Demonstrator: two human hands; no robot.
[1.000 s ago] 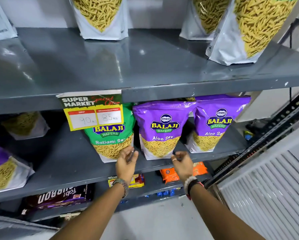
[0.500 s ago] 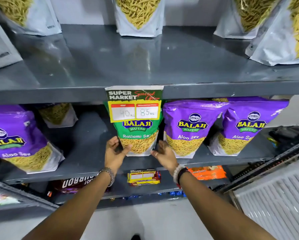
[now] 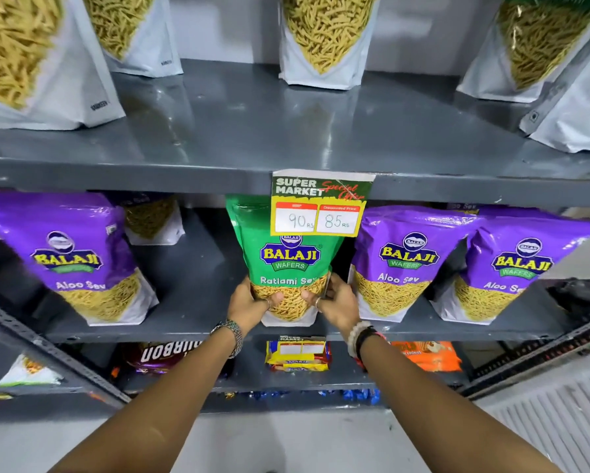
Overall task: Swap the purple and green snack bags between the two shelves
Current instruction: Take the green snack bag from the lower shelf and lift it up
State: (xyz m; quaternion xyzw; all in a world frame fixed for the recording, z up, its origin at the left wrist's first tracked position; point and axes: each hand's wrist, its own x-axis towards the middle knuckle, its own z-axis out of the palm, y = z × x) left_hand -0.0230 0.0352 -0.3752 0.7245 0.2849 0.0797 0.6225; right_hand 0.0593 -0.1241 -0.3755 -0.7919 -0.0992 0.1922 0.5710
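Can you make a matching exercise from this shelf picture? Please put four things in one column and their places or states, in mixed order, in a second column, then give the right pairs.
Things:
1. green snack bag
2. price sign
3. orange packet
4. purple bag at far left

Places or states:
A. hangs from the front edge of the upper shelf
B. held at its lower part by the left hand and the right hand
C. lies on the shelf below the hands
D. stands on the middle shelf, touched by no hand

Pairs: 1-B, 2-A, 3-C, 4-D
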